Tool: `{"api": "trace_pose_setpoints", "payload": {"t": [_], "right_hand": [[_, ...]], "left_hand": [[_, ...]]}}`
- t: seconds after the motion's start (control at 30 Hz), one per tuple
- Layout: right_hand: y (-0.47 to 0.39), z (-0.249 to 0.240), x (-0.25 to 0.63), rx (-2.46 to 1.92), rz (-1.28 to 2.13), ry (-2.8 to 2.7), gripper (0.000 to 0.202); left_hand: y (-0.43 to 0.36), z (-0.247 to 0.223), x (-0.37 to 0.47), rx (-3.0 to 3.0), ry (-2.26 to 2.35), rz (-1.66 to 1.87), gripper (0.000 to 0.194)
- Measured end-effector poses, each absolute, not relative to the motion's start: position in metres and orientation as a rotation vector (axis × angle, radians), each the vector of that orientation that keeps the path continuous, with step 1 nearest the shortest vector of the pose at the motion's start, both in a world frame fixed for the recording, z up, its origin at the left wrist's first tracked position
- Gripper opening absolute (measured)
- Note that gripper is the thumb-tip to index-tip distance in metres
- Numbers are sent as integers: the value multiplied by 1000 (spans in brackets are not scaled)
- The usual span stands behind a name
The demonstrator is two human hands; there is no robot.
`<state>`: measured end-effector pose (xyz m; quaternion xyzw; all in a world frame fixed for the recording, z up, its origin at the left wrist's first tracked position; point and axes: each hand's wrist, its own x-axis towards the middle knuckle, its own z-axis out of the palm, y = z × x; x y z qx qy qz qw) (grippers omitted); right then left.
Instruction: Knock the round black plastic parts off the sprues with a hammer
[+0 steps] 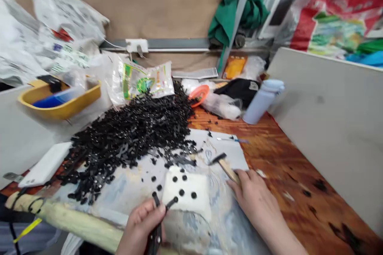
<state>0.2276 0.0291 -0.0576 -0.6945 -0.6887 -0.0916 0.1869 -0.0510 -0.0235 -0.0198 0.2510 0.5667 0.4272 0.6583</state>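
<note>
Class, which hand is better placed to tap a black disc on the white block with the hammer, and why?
Probably the right hand: it has the hammer by its handle, near the white block. The left hand is occupied with black strips.

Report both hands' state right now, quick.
Left hand: closed, pinching black strip-like parts; exact count unclear.
Right hand: closed, holding the hammer by its wooden handle.

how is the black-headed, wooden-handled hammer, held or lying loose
Held: the bare right hand grips the hammer near its handle's end. Whether its black head touches anything, I cannot tell.
</note>
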Motion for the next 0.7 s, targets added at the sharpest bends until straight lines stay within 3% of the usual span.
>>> {"api": "trace_pose_setpoints", "payload": {"t": [0.13,0.47,0.7], "right_hand": [[27,-51,219,-2112,-107,-1912,8],[-4,-7,213,-1926,469,-1846,26],[-14,-10,211,-1965,523,-1856,27]], "left_hand": [[-24,-4,-28,561,1331,884,37],[-20,-8,3,493,1325,966,38],[-21,-16,10,506,1341,1008,38]]}}
